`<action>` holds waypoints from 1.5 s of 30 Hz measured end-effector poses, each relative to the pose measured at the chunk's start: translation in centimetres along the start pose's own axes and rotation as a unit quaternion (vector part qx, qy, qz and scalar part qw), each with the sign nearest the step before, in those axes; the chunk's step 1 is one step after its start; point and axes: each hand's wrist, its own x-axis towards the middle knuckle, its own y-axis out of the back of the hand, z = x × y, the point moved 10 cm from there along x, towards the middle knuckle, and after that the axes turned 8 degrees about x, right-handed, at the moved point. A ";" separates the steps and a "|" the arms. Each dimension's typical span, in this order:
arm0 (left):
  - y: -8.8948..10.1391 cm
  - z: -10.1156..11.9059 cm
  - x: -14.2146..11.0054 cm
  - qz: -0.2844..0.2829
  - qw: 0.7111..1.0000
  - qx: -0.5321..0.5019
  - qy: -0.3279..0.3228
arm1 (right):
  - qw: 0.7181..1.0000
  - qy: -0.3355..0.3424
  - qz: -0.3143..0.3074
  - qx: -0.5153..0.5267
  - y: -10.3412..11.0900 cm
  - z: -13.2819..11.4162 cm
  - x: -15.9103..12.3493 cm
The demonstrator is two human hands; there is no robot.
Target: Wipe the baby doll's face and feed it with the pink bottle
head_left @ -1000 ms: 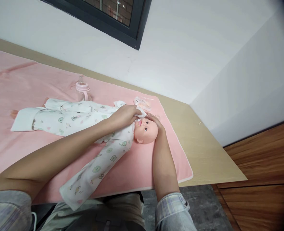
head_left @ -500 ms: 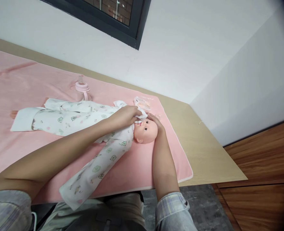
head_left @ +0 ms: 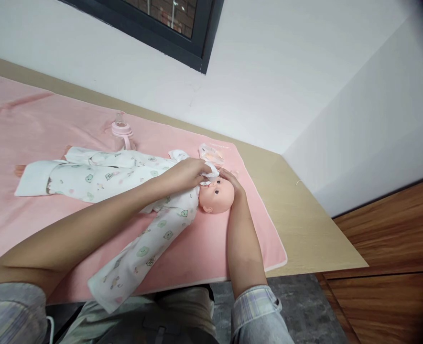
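A baby doll (head_left: 216, 198) lies on its back on a pink blanket (head_left: 211, 239), its head to the right. It wears a white outfit (head_left: 100, 177) printed with small green and pink figures. My left hand (head_left: 189, 172) pinches a white wipe (head_left: 211, 173) against the doll's face, around the mouth. Part of the wipe is hidden under the fingers. Against the top and far side of the doll's head lies my right hand (head_left: 234, 181), with its fingers stretched out.
Beyond the doll's legs stands a baby bottle (head_left: 122, 134) with a pink collar and handle. A small clear packet (head_left: 211, 154) lies past the head. The wooden table (head_left: 304, 239) ends at the right, near a white wall (head_left: 250, 86) and a window frame (head_left: 200, 48).
The wipe has shifted slightly at the doll's mouth and covers more of the lips. Both arms stay almost where they were.
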 end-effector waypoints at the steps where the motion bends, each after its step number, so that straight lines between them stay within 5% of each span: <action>1: 0.0 -0.1 0.0 0.000 1.000 -0.004 0.000 | 1.000 -0.010 -0.003 0.022 0.0 0.3 0.0; 6: 1.2 -1.3 -0.1 0.026 1.000 -0.002 0.012 | 0.996 -0.021 0.008 0.086 0.6 -0.3 -0.1; 11: 3.9 -2.9 -0.5 0.103 0.994 0.008 0.020 | 0.998 0.056 -0.029 0.019 -0.6 -5.7 -0.8; 14: 5.0 -3.6 -0.8 0.140 0.990 -0.001 0.014 | 0.988 0.102 -0.085 -0.076 -3.8 -9.9 -2.2; 18: 5.2 -4.6 -0.9 0.136 0.991 0.000 0.016 | 0.939 0.189 -0.172 -0.231 -10.3 -14.6 -5.3; 23: 4.9 -5.5 -0.8 0.118 0.993 -0.007 0.021 | 0.880 0.201 -0.209 -0.377 -15.7 -15.1 -7.3; 34: 5.2 -6.9 -0.8 0.130 0.991 0.008 0.036 | 0.838 0.222 -0.107 -0.486 -15.0 -14.7 -5.9; 45: 5.8 -7.6 -0.9 0.138 0.986 0.045 0.082 | 0.859 0.199 -0.102 -0.461 -14.7 -14.3 -5.9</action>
